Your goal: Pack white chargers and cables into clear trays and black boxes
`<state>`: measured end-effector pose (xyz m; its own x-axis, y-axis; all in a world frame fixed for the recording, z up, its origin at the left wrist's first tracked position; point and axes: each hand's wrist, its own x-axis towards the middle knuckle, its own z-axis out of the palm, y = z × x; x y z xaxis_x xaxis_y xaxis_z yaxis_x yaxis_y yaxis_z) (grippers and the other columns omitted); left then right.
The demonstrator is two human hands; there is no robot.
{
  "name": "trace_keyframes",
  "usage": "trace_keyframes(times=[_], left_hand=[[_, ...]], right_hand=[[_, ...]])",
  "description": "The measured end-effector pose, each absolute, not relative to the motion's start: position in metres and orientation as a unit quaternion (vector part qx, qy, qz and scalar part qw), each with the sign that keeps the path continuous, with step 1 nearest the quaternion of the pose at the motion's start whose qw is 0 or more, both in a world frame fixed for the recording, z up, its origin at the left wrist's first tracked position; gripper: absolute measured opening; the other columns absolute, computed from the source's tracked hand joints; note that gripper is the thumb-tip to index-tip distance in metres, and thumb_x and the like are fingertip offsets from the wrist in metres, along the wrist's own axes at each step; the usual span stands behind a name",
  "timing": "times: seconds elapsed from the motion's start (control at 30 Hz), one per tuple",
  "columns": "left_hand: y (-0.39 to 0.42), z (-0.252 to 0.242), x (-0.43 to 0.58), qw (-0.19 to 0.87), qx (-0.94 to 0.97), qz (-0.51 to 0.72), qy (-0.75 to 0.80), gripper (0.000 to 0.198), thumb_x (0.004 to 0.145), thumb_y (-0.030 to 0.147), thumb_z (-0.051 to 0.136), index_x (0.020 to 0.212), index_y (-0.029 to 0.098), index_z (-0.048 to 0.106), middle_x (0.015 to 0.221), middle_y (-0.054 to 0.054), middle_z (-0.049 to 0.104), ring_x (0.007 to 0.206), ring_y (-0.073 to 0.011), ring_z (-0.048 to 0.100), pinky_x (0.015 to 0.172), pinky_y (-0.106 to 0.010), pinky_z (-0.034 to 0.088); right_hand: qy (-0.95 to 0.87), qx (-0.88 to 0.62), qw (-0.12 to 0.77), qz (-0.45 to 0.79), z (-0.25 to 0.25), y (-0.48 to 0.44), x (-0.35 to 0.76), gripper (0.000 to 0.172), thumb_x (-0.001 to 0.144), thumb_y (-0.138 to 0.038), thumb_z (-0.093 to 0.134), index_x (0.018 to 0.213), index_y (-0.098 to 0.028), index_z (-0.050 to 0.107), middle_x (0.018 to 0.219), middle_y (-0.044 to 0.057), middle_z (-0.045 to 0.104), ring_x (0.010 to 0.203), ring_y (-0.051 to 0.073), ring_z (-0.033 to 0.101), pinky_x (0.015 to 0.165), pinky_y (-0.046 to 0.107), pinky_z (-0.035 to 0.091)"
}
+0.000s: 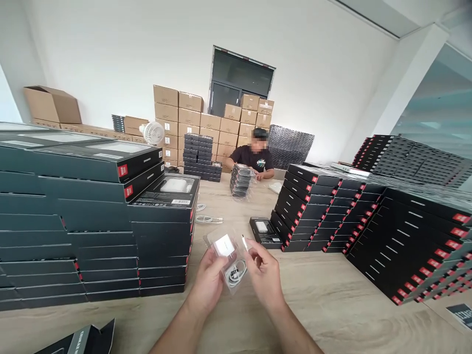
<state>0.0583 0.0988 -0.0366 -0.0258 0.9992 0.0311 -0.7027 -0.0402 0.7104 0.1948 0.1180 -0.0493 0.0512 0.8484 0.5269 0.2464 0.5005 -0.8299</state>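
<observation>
Over the table in front of me, my left hand [208, 281] grips a clear plastic tray [232, 290] by its left side, thumb on top. Inside the tray sit a white charger block [223, 245] and a coiled white cable [236, 274]. My right hand [264, 272] is closed at the tray's right side. Between its thumb and index finger is a small white stick-like piece with a dark tip [244, 242]; its exact kind is unclear. Beyond the tray, coiled white cables [208, 219] lie on the table.
Tall stacks of black product boxes [158, 241] rise on the left, with more boxes [306, 206] on the right. A single black box [264, 231] lies beside the right stack. Across the table [236, 324] a person [254, 156] works behind stacked packages [240, 181]. An opened black box [83, 339] lies front left.
</observation>
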Motion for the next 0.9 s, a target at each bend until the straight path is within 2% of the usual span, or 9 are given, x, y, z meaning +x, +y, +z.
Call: trace_keyframes(times=[0.13, 0.23, 0.43, 0.53, 0.63, 0.9], left_hand=[[0.0969, -0.0362, 0.0584, 0.622, 0.308, 0.667, 0.270, 0.045, 0.064, 0.024, 0.081, 0.107, 0.018, 0.070, 0.114, -0.011, 0.075, 0.115, -0.0303, 0.065, 0.103, -0.042, 0.046], [0.0969, -0.0370, 0.0585, 0.620, 0.307, 0.667, 0.278, 0.045, 0.064, 0.024, 0.080, 0.108, 0.018, 0.070, 0.112, -0.010, 0.076, 0.113, -0.0306, 0.066, 0.103, -0.043, 0.047], [0.0977, -0.0371, 0.0570, 0.627, 0.269, 0.670, 0.293, 0.043, 0.061, 0.022, 0.078, 0.104, 0.017, 0.070, 0.110, -0.009, 0.076, 0.117, -0.0319, 0.063, 0.104, -0.044, 0.045], [0.0969, -0.0362, 0.0570, 0.633, 0.268, 0.673, 0.275, 0.045, 0.060, 0.021, 0.078, 0.104, 0.016, 0.071, 0.112, -0.010, 0.075, 0.116, -0.0309, 0.064, 0.105, -0.043, 0.045], [0.0954, -0.0355, 0.0571, 0.646, 0.264, 0.664, 0.270, 0.049, 0.060, 0.020, 0.078, 0.108, 0.017, 0.070, 0.112, -0.010, 0.076, 0.112, -0.0306, 0.067, 0.103, -0.043, 0.046], [0.0951, -0.0368, 0.0578, 0.663, 0.289, 0.636, 0.271, 0.052, 0.057, 0.015, 0.072, 0.108, 0.019, 0.070, 0.105, -0.008, 0.077, 0.103, -0.0301, 0.069, 0.095, -0.042, 0.049]], right_hand=[[-0.639, -0.425, 0.590, 0.250, -0.0482, 0.1183, 0.1932, 0.016, 0.085, -0.027, 0.067, 0.096, -0.022, 0.077, 0.083, 0.003, 0.068, 0.074, 0.017, 0.060, 0.066, 0.026, 0.048], [-0.642, -0.422, 0.582, 0.265, -0.0449, 0.1164, 0.1910, 0.015, 0.088, -0.028, 0.063, 0.093, -0.022, 0.076, 0.087, 0.004, 0.070, 0.077, 0.017, 0.062, 0.070, 0.027, 0.048], [-0.613, -0.448, 0.592, 0.268, -0.0444, 0.1144, 0.1883, 0.021, 0.089, -0.033, 0.062, 0.104, -0.019, 0.064, 0.085, 0.004, 0.072, 0.072, 0.017, 0.065, 0.066, 0.027, 0.050], [-0.660, -0.433, 0.576, 0.210, -0.0461, 0.1156, 0.1901, 0.020, 0.093, -0.031, 0.056, 0.107, -0.020, 0.065, 0.094, 0.007, 0.073, 0.081, 0.019, 0.067, 0.073, 0.029, 0.052], [-0.712, -0.419, 0.540, 0.159, -0.0463, 0.1169, 0.1922, 0.029, 0.096, -0.027, 0.050, 0.117, -0.022, 0.069, 0.102, 0.009, 0.073, 0.089, 0.021, 0.068, 0.078, 0.031, 0.053], [-0.768, -0.460, 0.440, 0.065, -0.0492, 0.1199, 0.1934, 0.038, 0.094, -0.015, 0.045, 0.118, -0.023, 0.073, 0.081, 0.006, 0.067, 0.069, 0.019, 0.064, 0.066, 0.029, 0.050]])
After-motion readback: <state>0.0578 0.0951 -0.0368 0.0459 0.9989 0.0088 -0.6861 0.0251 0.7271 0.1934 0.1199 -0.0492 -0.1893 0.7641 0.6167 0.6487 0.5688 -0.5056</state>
